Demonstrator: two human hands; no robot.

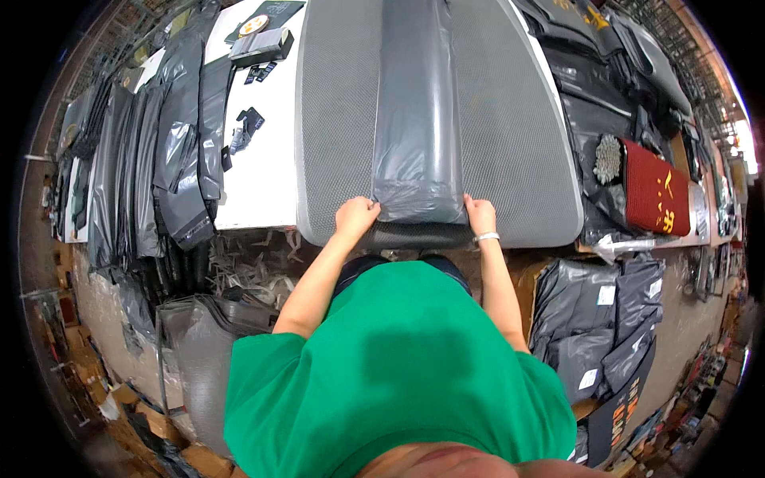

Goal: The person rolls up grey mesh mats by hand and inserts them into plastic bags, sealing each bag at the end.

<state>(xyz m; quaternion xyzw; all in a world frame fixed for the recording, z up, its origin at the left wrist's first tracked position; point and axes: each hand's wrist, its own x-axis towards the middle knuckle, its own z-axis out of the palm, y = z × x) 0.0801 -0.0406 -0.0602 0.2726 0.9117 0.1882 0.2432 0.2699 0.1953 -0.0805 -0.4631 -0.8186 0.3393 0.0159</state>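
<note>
A long black plastic bag (418,119) lies lengthwise down the middle of a grey mesh-textured mat (514,143), its near end toward me. My left hand (358,216) pinches the bag's near left corner, fingers closed on the plastic. At the near right corner my right hand (480,215) also holds the bag's edge, with a light band on the wrist. Between my hands the plastic is wrinkled. Below its near edge a strip of something dark (422,235) shows; whether it belongs to the bag's contents I cannot tell.
Left, a white tabletop (263,175) carries small black tags (247,127), a card box (261,48) and long black plastic bags (179,135). Right are more black packages (590,88) and a dark red mat roll (655,189). Bagged packages (582,327) are stacked low on the right.
</note>
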